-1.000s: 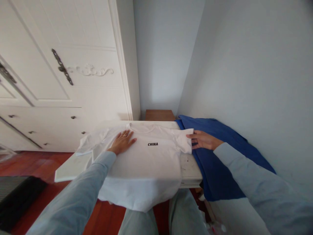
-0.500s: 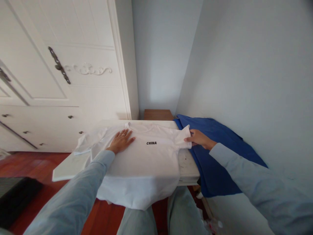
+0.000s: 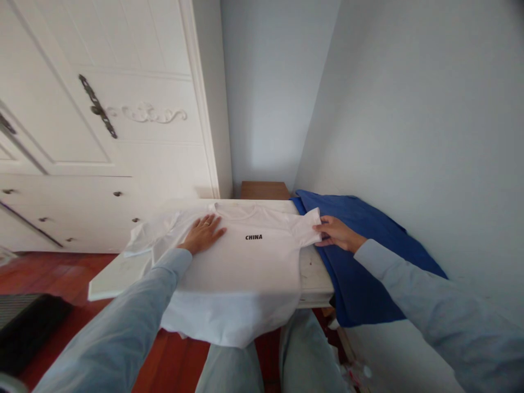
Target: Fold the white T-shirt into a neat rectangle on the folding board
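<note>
White cotton T-shirt [image 3: 241,267] lies spread on the white table [image 3: 313,278]. Left hand [image 3: 203,233] presses flat, fingers extended, anchoring it; right hand [image 3: 338,233] pinches the sleeve taut.

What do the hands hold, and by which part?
The right hand grips the white T-shirt by the edge of its sleeve. The left hand only lies flat on the shirt's chest, gripping nothing.

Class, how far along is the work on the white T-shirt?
Done: the white T-shirt lies face up on the table. In hand: the left hand presses its chest flat; the right hand pinches the right sleeve. Left: no fold shows yet, and the left sleeve lies crumpled.
</note>
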`<act>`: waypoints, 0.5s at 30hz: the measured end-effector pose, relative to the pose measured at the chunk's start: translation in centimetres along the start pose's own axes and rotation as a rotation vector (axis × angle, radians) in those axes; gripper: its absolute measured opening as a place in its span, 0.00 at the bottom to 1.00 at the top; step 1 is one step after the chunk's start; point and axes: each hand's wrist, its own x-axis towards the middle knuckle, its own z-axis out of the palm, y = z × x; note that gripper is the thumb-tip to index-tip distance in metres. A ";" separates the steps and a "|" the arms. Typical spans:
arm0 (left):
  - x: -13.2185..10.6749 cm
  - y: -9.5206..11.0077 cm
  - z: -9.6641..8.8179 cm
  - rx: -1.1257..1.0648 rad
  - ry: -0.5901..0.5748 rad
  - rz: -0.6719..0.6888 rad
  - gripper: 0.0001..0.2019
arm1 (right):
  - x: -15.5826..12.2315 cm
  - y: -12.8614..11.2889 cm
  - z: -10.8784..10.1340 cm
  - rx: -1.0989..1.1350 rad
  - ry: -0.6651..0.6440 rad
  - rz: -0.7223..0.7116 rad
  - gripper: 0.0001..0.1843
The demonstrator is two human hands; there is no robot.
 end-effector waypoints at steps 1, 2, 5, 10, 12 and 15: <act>0.1 0.0 -0.2 -0.001 -0.010 0.002 0.35 | -0.1 0.0 0.0 -0.002 0.001 -0.001 0.15; 0.2 0.0 -0.5 -0.001 -0.023 0.002 0.34 | -0.3 0.0 0.1 -0.005 0.002 -0.002 0.15; 0.7 1.4 -2.0 0.018 -0.007 -0.023 0.34 | -0.6 0.1 0.2 -0.027 0.000 0.002 0.14; 1.6 9.2 -3.6 0.033 0.192 0.187 0.33 | -0.3 -0.2 1.1 -0.075 0.039 -0.024 0.07; 2.2 13.2 -3.2 -0.011 0.135 0.356 0.34 | 0.0 -0.2 1.6 -0.097 0.068 -0.047 0.07; 3.6 17.6 -1.5 -0.053 0.068 0.415 0.33 | 0.4 -0.3 1.8 -0.138 0.106 -0.094 0.08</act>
